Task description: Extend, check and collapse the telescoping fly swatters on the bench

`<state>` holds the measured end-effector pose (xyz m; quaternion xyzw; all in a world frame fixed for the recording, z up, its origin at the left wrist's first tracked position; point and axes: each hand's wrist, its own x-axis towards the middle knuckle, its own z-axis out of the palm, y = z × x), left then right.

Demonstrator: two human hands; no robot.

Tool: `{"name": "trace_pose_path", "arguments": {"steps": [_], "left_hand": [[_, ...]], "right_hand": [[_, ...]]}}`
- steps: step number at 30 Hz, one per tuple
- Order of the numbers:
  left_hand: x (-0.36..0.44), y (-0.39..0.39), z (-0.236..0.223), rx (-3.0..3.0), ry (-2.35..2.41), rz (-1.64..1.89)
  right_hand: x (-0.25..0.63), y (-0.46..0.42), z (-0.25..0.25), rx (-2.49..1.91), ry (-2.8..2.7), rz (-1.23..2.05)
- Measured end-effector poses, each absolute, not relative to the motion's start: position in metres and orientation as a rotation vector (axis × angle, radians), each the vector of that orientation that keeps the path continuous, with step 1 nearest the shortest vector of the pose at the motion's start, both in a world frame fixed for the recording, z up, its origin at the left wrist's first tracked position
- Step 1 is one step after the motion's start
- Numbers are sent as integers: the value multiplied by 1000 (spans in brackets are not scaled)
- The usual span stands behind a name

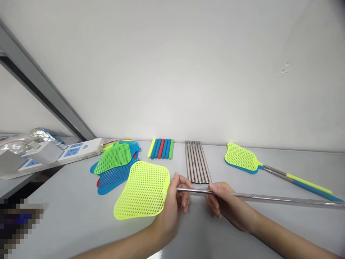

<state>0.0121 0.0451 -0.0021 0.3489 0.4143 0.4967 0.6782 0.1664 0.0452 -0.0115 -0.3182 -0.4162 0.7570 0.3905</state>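
Head view, tabletop: grey, spread beneath our hands.
Telescopic steel rod: extended, running from our left hand toward 3 o'clock.
Assembled fly swatters: two, overlapping at 2 o'clock from our hands.
Power strip: white, at 10 o'clock.
Swatter-head pile: green, blue and red mesh, near 10 o'clock.
Yellow-green swatter head: we have its neck end in our left hand, fingers closed.
Right hand: we pinch the rod between thumb and fingers.
Collapsed rods: side by side, 12 o'clock.
Foam-like grips: seven, 11 o'clock.
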Motion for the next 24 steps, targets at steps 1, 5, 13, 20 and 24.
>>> {"name": "trace_pose_path", "arguments": {"steps": [1,5,13,20,24], "left_hand": [[12,46,-2,775,954,1141],[11,52,-1,749,989,1214],[3,66,0,640,954,1371],[2,62,-1,782,944,1301],[2,62,-1,811,958,1290]], "right_hand": [[167,45,-12,-805,-1043,1910],[170,44,-13,-797,-1041,1804],[173,45,-12,-773,-759,1570],[170,47,-14,-841,-773,1572],[168,47,-14,-872,-769,1568]]}}
